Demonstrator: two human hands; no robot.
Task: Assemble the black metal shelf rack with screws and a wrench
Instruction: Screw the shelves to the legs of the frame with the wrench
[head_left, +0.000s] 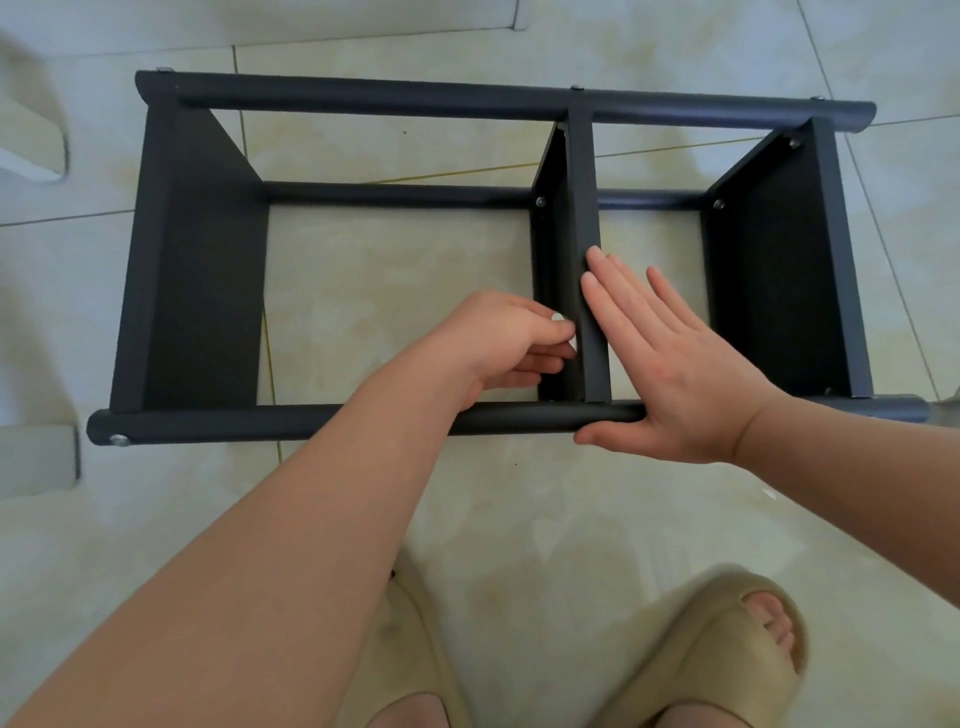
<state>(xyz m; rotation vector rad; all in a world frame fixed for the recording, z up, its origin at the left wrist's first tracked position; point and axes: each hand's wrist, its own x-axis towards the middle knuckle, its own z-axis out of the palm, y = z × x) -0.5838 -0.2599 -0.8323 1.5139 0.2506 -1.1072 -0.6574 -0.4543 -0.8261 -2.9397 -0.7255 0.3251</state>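
At mid-frame a screw (558, 317) is pinched by the left hand (511, 338); the right hand (675, 374) is laid flat, fingers spread, on the middle shelf (584, 208).

A matte black rack (483, 101) lies on mottled cream tiles (545, 519) near beige slippers (727, 649).

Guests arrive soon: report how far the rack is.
Done: the rack holds three shelves, screws along the far pole. In hand: left hand pinches a small silver piece at the middle shelf; right hand braces it. Left: fastening that joint, probably; wrench unseen.
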